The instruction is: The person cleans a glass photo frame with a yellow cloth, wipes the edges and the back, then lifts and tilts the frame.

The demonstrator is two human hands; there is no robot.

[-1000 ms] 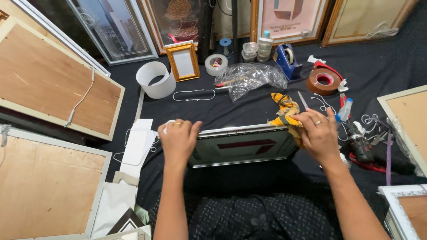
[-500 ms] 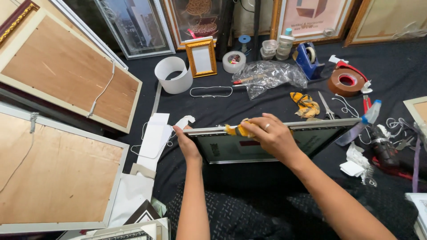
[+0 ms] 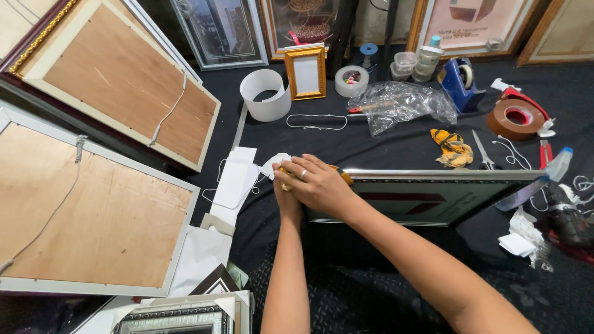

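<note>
Both hands meet at the frame [image 3: 433, 198] corner; right hand [image 3: 318, 182] covers the left hand [image 3: 284, 195], hiding both grips; a yellow cloth [image 3: 343, 176] peeks out.

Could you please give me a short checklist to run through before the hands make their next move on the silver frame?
1. Frame supported: the silver frame stands on its edge across the lap, both hands at its left corner. Ok.
2. Right hand grip: it lies over the corner with a yellow cloth under it. Ok.
3. Left hand grip: mostly hidden beneath the right hand. Cannot tell.
4. Glass at that corner: covered by the hands. Cannot tell.
5. Sharp things nearby: scissors lie on the dark cloth beyond the frame, apart from both hands. Ok.
6. Far right end of the frame: loose white scraps beside it. Not ok.
</note>
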